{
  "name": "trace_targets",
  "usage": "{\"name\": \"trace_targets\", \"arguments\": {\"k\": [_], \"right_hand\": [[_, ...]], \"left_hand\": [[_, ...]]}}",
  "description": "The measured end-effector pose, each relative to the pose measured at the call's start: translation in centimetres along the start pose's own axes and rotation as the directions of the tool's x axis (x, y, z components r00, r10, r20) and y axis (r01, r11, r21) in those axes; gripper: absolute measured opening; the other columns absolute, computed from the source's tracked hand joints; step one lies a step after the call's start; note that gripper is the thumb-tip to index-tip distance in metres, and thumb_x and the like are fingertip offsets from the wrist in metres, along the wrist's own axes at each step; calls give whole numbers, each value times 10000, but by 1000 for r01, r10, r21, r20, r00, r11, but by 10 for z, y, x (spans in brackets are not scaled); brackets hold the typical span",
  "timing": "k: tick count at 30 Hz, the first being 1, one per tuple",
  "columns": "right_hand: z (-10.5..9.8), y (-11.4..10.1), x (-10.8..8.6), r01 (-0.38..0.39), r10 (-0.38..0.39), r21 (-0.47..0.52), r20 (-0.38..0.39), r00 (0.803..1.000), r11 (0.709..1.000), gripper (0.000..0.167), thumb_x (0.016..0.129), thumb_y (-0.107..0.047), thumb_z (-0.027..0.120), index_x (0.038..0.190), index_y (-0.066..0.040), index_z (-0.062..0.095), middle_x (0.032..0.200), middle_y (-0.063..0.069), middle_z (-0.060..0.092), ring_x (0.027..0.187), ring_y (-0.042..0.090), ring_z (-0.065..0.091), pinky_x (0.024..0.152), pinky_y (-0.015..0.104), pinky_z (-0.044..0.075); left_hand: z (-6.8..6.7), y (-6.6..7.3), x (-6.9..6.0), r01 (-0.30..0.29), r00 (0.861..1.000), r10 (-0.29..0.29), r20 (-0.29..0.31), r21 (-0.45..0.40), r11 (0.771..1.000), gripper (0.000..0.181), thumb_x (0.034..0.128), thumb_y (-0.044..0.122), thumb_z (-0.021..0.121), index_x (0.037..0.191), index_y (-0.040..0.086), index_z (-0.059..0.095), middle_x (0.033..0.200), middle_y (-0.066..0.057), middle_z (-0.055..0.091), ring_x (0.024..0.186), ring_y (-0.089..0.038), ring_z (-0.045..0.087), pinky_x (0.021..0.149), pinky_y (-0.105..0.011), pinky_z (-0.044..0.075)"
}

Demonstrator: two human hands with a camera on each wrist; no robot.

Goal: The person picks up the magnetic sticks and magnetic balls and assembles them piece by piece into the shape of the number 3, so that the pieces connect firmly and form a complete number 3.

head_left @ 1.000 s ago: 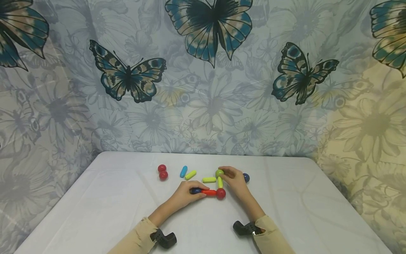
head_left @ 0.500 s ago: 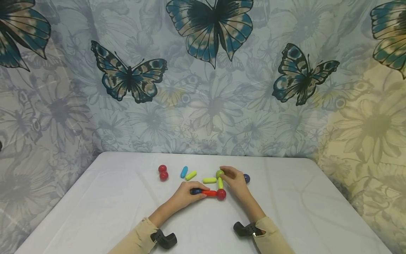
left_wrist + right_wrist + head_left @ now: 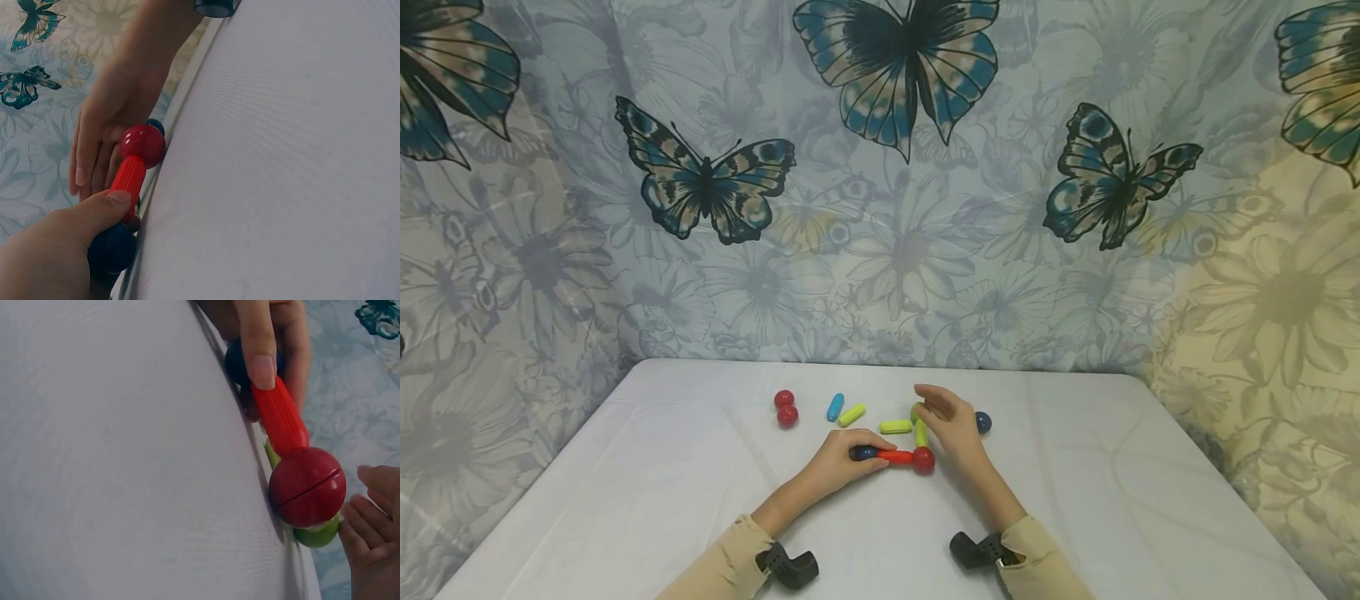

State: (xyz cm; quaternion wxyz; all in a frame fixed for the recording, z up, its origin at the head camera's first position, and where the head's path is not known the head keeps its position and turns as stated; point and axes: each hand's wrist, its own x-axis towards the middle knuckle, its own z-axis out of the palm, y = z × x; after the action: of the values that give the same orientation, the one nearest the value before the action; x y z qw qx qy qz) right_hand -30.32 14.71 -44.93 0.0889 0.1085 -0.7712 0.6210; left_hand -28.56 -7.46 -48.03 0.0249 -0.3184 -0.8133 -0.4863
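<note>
In the head view my left hand (image 3: 838, 454) pinches a red rod (image 3: 898, 457) between thumb and fingers. A dark blue ball (image 3: 865, 452) is at the rod's near-hand end, partly covered by the hand. At its other end sits a red ball (image 3: 923, 460). From the red ball a yellow-green rod (image 3: 921, 433) runs away toward a green ball (image 3: 319, 536), which is mostly hidden in the head view. My right hand (image 3: 955, 425) is beside the green ball with fingers loosely bent, holding nothing; in the right wrist view its fingertips are very near that ball.
Left of the hands lie two red balls (image 3: 787, 416), a light blue rod (image 3: 835, 407) and a yellow-green rod (image 3: 852, 415). Another loose-looking yellow-green rod (image 3: 895, 426) lies behind the red rod. Right of my right hand is a dark blue ball (image 3: 983, 422). All rest on a white table (image 3: 625, 500).
My right hand has let go of the green ball, its fingers lifting and spreading slightly away. The left hand keeps its grip on the red rod without moving.
</note>
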Motion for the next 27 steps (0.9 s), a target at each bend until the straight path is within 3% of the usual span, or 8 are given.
{"name": "trace_targets", "arguments": {"k": [7,18,27], "right_hand": [[8,-5,-2,20,-20,5,43,999,1000,373,887,-57,691,1249,-4,619,1285,185,642,1243,316,590,1030,321,484],[19,-12,-3,8,11,-128,145,989,992,399,886,-68,693,1269,9,611,1255,180,662,1246,355,579,1051,444,470],[25,-18,0,15,38,-252,205,978,968,411,884,-47,679,1285,-2,600,1255,153,667,1234,335,593,1040,455,478]], "left_hand": [[1,-1,0,-6,1000,6,-1,1,1000,213,863,230,746,1076,237,746,1055,86,744,1062,-81,656,972,-256,505],[0,0,-1,-22,1000,22,-5,-1,1000,212,870,251,737,1081,235,742,1054,83,744,1056,-91,659,959,-256,511],[0,-2,0,-17,1000,17,0,5,1000,222,866,222,742,1087,210,742,1064,81,744,1069,-88,654,965,-258,510]]}}
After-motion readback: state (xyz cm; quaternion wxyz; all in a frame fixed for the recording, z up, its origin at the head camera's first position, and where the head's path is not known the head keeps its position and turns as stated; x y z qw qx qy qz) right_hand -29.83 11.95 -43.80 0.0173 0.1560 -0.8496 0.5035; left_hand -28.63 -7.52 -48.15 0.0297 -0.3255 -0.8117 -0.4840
